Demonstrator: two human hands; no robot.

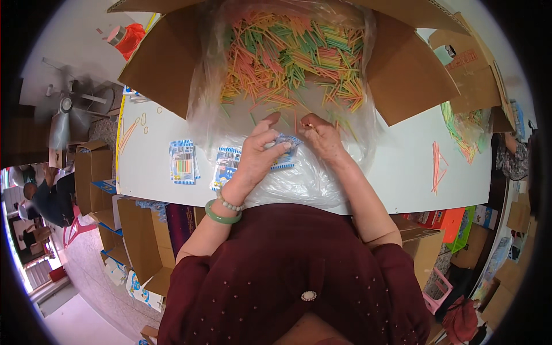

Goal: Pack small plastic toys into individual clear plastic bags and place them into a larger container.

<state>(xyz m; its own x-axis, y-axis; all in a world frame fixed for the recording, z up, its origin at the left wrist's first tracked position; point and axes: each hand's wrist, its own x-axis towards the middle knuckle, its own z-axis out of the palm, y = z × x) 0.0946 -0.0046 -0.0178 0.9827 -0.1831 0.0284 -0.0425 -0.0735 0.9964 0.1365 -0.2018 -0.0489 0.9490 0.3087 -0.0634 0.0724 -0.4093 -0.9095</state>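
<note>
A small blue-and-white packet (pixel 289 141) is gripped between the thumb and fingers of my left hand (pixel 257 150). My right hand (pixel 323 140) is closed in a pinch just right of that packet; whatever its fingertips hold, if anything, is too small to make out. Both hands are above a clear plastic liner (pixel 299 187) that spills over the table's near edge. Beyond them, thin pink, green, yellow and orange sticks (pixel 293 54) lie heaped in the lined box. More blue-and-white packets (pixel 226 163) lie beside my left wrist.
Cardboard flaps (pixel 405 72) flank the heap. On the white table (pixel 402 161) are a filled packet (pixel 183 163) at left, loose pink sticks (pixel 438 167) at right and rubber bands (pixel 144 119). A bag of sticks (pixel 464 129) lies far right. Open cartons (pixel 141 241) stand below left.
</note>
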